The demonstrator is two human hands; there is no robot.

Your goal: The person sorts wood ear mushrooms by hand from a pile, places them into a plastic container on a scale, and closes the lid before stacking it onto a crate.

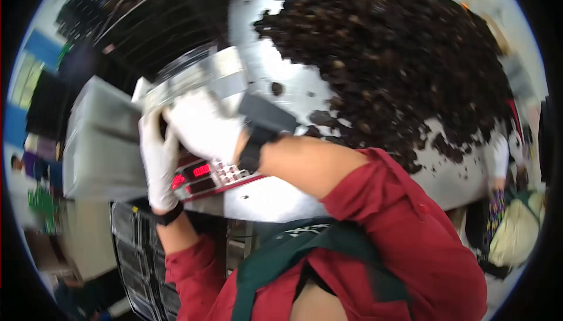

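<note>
My left hand [157, 156], in a white glove, is at the left of the scale, its fingers bent at the near edge of a clear plastic box [186, 81]. My right hand [202, 124], also white-gloved, reaches across in front of the same box with its fingers curled against it. Motion blurs the box, and its contents cannot be made out. Below my hands is a scale [220, 174] with red digits and a keypad. By my right wrist lies a dark grey flat piece [267, 112].
A heap of dark brown, flaky pieces [399, 57] covers much of the metal table [264, 203]. Stacked translucent containers [102, 145] stand at left, with black trays [170, 22] behind. Black crates [132, 239] sit below. Another person's gloved hand [500, 154] is at the right edge.
</note>
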